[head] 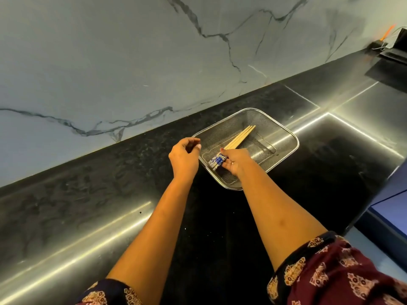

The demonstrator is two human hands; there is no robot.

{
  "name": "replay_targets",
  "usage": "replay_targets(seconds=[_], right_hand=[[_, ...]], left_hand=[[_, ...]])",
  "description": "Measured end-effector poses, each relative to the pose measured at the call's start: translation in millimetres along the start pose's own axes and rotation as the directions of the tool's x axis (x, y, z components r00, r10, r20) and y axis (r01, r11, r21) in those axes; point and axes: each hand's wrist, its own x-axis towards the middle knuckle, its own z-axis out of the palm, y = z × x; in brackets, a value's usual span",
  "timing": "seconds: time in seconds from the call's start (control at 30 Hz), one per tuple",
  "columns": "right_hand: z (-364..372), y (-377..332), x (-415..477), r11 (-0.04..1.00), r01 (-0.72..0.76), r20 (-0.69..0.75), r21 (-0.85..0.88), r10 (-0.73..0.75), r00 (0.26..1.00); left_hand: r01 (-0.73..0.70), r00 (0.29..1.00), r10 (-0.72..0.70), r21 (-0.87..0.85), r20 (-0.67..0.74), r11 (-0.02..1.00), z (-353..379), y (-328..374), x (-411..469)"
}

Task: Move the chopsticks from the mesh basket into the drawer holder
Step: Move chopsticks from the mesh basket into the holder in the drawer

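A person stands at a black countertop (330, 172) backed by a pale, dark-veined marble wall (132, 62), with both bare forearms reaching forward out of short maroon sleeves (330, 271) printed with a cream pattern. On the counter, close to the wall, sits a rectangular mesh basket (267, 122) of silver wire, set at an angle to the counter's edge. The chopsticks (239, 138) lie inside it as one bundle, side by side along the basket's floor. Their plain wooden tips point toward the far right corner, and their blue-and-white patterned ends lie near the near left corner. The right hand (235, 160) reaches into the basket from the near side and grips the bundle at the patterned ends. Its fingers curl under and around the sticks, and the thumb, with a red nail, lies over the top of them. A ring shows on one finger. Whether the bundle is lifted off the mesh or rests on it cannot be told. The left hand (185, 157) hangs just beside the basket's left rim, holding nothing. Its fingers are loosely curled with the thumb near the fingertips, and it is not clear whether a fingertip touches the rim. Bright metal strips run across the counter in straight lines. At the far right corner a dark boxy object (396, 40) with a thin orange piece sticking up stands against the wall, and a blue surface (392, 210) shows past the counter's right edge.
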Motion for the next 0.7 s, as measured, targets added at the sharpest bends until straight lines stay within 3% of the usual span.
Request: replay_targets(seconds=[0.47,0.7], right_hand=[[-46,-10,-106,0.993,0.114,0.239,-0.001,-0.111,0.965],[-102,10,-169,0.979,0.136,0.407,-0.152,-0.063,0.911]], left_hand=[[0.103,0.993,-0.089,-0.204,0.073,0.974,15,21,-62],[0.294,0.924,-0.175,-0.338,0.341,0.894,13,33,-125]])
